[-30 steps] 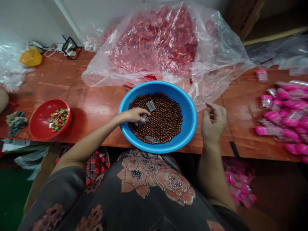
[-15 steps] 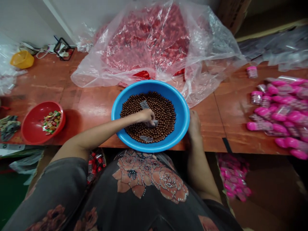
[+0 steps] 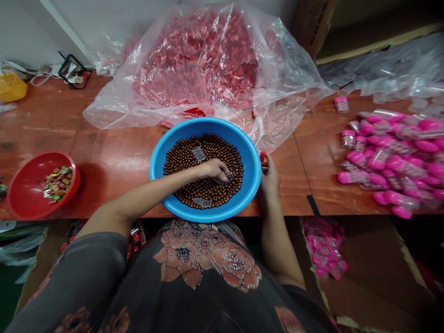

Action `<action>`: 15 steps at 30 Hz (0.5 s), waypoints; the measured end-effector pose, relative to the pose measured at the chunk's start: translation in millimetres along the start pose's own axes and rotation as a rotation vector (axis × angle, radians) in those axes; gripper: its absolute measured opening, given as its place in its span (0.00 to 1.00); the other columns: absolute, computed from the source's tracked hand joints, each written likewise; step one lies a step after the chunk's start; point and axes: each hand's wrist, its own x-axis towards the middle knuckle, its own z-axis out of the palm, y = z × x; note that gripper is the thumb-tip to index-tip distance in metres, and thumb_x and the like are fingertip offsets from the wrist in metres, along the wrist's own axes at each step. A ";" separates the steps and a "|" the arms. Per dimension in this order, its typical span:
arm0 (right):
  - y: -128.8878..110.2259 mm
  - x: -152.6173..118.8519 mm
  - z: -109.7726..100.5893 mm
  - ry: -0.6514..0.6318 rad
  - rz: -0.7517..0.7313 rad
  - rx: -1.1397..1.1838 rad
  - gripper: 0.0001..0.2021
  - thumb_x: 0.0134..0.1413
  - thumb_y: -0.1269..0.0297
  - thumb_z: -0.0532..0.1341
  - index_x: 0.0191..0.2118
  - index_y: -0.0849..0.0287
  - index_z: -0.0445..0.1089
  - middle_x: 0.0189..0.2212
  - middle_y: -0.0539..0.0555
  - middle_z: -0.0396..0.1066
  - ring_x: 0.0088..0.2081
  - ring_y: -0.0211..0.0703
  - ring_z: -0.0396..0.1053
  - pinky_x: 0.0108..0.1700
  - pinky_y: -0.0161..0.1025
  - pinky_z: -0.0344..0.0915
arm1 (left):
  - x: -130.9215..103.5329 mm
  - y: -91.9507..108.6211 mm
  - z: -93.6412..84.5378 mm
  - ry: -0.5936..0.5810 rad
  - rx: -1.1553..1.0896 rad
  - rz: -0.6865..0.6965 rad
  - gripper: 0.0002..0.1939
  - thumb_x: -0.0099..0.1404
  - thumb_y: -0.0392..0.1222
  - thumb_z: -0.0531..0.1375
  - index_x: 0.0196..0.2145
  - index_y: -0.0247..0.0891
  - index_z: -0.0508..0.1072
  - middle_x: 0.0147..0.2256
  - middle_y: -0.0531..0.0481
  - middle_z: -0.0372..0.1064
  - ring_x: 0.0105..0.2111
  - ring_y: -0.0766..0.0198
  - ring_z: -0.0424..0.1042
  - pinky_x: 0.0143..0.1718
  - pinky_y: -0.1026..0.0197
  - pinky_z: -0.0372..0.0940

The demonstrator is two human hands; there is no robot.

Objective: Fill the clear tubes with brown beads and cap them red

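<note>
A blue basin (image 3: 157, 155) holds many small brown balls (image 3: 183, 166). Over the balls, right of the basin's middle, is my left hand (image 3: 218, 170), its fingers closed on a small clear piece that is mostly hidden. Another clear piece with round dimples (image 3: 199, 153) rests on the balls farther back, and a clear oblong one (image 3: 202, 202) lies near the front. Outside the basin's right rim, my right hand (image 3: 269, 175) has its fingers curled round a red thing (image 3: 263, 157), partly hidden by hand and rim.
A big clear bag of red wrapped pieces (image 3: 222, 64) lies behind the basin. To the left stands a red bowl (image 3: 21, 185) with wrapped sweets. Pink-capped containers (image 3: 398, 162) are heaped at right. Below the table edge are boxes, one with pink items (image 3: 324, 249).
The whole view has shifted. My left hand has moved a little rightward over the balls, and a red thing now shows at my right hand.
</note>
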 end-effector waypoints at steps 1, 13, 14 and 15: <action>-0.3 -1.5 -0.4 0.044 0.047 0.030 0.29 0.54 0.54 0.61 0.60 0.56 0.61 0.43 0.54 0.73 0.36 0.41 0.70 0.41 0.41 0.67 | -1.4 -0.2 -0.9 -0.018 -0.038 0.011 0.12 0.45 0.23 0.70 0.29 0.30 0.78 0.23 0.53 0.73 0.25 0.68 0.72 0.36 0.59 0.73; -81.4 -19.3 -20.9 0.276 0.044 0.380 0.18 0.57 0.52 0.62 0.49 0.57 0.68 0.39 0.53 0.76 0.31 0.38 0.74 0.34 0.38 0.71 | -65.8 24.6 -10.2 -0.172 -0.415 0.233 0.17 0.50 0.21 0.66 0.38 0.33 0.77 0.36 0.48 0.77 0.35 0.68 0.74 0.47 0.57 0.69; -90.8 -20.6 -21.7 0.288 0.013 0.384 0.17 0.57 0.53 0.63 0.48 0.57 0.69 0.39 0.53 0.77 0.32 0.39 0.75 0.35 0.38 0.71 | -75.2 25.9 -10.6 -0.171 -0.435 0.265 0.17 0.50 0.22 0.66 0.38 0.33 0.77 0.37 0.48 0.77 0.36 0.67 0.75 0.48 0.56 0.68; -99.6 -21.7 -21.7 0.296 -0.015 0.397 0.16 0.56 0.54 0.64 0.47 0.56 0.69 0.38 0.52 0.77 0.34 0.39 0.75 0.36 0.38 0.71 | -83.9 26.7 -11.0 -0.154 -0.442 0.299 0.18 0.50 0.23 0.66 0.39 0.34 0.77 0.39 0.47 0.77 0.38 0.67 0.75 0.50 0.56 0.67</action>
